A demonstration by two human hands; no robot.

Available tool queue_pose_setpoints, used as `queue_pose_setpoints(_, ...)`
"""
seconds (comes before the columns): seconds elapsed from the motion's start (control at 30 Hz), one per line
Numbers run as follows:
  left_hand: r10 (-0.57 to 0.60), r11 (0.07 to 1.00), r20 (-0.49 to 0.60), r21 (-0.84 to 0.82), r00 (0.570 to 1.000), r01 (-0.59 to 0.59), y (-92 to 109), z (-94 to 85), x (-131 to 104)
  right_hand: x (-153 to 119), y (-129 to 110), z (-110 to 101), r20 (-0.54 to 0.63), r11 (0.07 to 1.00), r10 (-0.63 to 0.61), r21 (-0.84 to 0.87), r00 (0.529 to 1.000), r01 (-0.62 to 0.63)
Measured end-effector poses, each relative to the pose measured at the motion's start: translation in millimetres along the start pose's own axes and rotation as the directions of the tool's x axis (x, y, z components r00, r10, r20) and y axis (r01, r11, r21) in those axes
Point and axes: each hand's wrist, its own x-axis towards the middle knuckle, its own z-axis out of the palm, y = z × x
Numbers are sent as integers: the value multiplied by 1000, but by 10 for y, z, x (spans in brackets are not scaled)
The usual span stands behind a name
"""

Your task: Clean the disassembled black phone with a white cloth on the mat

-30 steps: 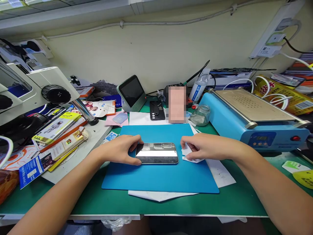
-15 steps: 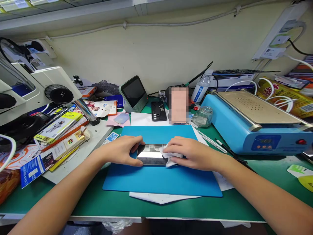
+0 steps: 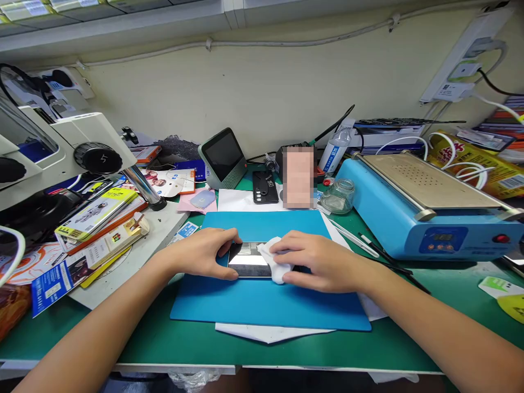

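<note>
A phone with a dark, glossy, reflecting face point(image 3: 249, 262) lies flat and sideways on a blue mat point(image 3: 262, 303). My left hand point(image 3: 215, 252) grips its left end, thumb at the near edge and fingers at the far edge. In my right hand point(image 3: 313, 259) is a crumpled white wipe point(image 3: 277, 262), pressed on the phone's face right of the middle. The phone's right end is hidden beneath that hand and the wipe.
Right stands a blue heating plate machine point(image 3: 429, 218); tweezers point(image 3: 354, 239) lie before it. Behind the mat are a black phone case point(image 3: 265, 186), a glass jar point(image 3: 338, 196), a plastic bottle point(image 3: 336, 148) and a smart display point(image 3: 223, 158). A microscope stand point(image 3: 98, 147) and boxes point(image 3: 98, 213) fill the left.
The wipe in my right hand has shifted slightly left and spread over more of the phone's face. My left hand keeps its hold on the phone's left end.
</note>
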Motion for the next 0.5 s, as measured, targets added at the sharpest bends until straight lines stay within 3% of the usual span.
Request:
queue_pose_setpoints(0.1,1,1000,-1,-3,1000,-1,-7,3,3,11,-13,21,15,999,-42,24,999,42)
queue_pose_setpoints(0.27,-3,1000,2,6,1000,3,-7,4,4,5,8,57,-43,999,23,-33,999,-24)
queue_pose_setpoints(0.4,3,1000,-4,1,1000,-3,2,3,2,22,-16,82,-21,999,-32,-35,999,31)
queue_pose_setpoints(0.5,0,1000,-7,8,1000,0,-6,8,3,29,-10,81,-41,1000,0,-29,999,-1)
